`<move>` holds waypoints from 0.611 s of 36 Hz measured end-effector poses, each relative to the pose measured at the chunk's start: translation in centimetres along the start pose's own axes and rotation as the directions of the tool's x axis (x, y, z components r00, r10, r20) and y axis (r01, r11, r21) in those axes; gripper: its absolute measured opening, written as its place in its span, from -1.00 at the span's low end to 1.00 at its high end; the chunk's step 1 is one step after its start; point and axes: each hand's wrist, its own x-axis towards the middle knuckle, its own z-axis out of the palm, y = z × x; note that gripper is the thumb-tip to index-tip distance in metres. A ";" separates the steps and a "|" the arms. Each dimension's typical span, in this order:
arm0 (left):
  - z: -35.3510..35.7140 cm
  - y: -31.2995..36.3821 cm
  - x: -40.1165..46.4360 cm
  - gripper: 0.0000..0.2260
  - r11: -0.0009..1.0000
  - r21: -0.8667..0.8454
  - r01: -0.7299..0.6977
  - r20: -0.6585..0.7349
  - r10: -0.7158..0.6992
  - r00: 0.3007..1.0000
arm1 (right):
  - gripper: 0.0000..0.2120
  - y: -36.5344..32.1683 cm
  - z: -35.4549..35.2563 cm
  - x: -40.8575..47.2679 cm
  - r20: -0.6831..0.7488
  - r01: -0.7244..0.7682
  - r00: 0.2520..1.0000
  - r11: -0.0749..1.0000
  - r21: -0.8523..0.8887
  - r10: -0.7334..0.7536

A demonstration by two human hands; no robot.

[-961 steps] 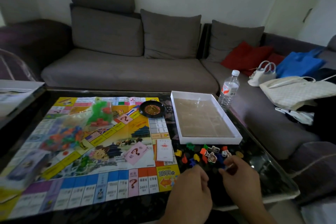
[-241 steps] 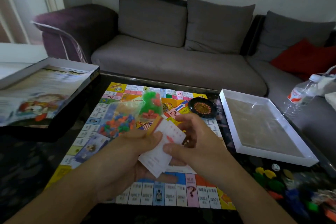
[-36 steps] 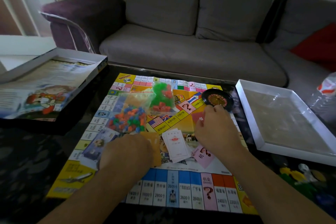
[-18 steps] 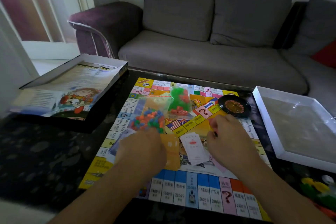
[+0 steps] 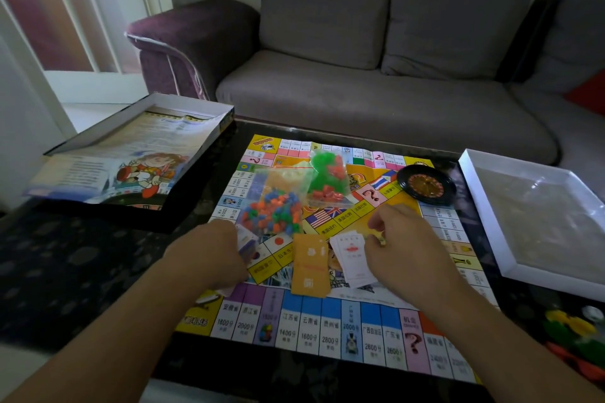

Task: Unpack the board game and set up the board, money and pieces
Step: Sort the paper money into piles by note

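Board [image 5: 330, 324] between lid [image 5: 131, 157], tray [image 5: 484, 206]

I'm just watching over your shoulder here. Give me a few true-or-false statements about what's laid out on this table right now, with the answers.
1. The game board lies unfolded on the dark table. True.
2. The small roulette wheel sits inside the white box tray. False: it sits on the board's far right corner, beside the tray.
3. An orange card stack and a white card stack lie side by side on the board. True.
4. The bag of green and red pieces is in the left hand. False: the bag lies on the board, beyond both hands.
5. The box lid lies to the right of the board. False: it is on the left.
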 end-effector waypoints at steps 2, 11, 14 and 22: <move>-0.1 -0.2 0.3 -0.63 1.000 -0.016 0.005 0.028 -0.005 1.000 | -0.82 -0.3 0.0 -0.4 0.042 0.046 0.998 0.999 0.021 -0.047; 0.0 -0.2 0.8 -0.67 0.999 -0.042 0.021 0.083 -0.018 0.996 | -0.35 -2.5 1.6 -2.4 0.247 0.424 0.878 0.906 -0.005 -0.410; -0.1 0.2 0.3 -0.68 0.998 -0.056 0.025 0.080 -0.021 0.997 | -0.21 -3.1 2.6 -2.3 0.291 0.460 0.860 0.884 -0.089 -0.418; -0.3 0.9 -0.5 -0.66 0.996 -0.068 0.054 0.049 -0.051 0.997 | -0.30 -2.8 4.7 -1.5 0.318 0.488 0.845 0.863 -0.129 -0.430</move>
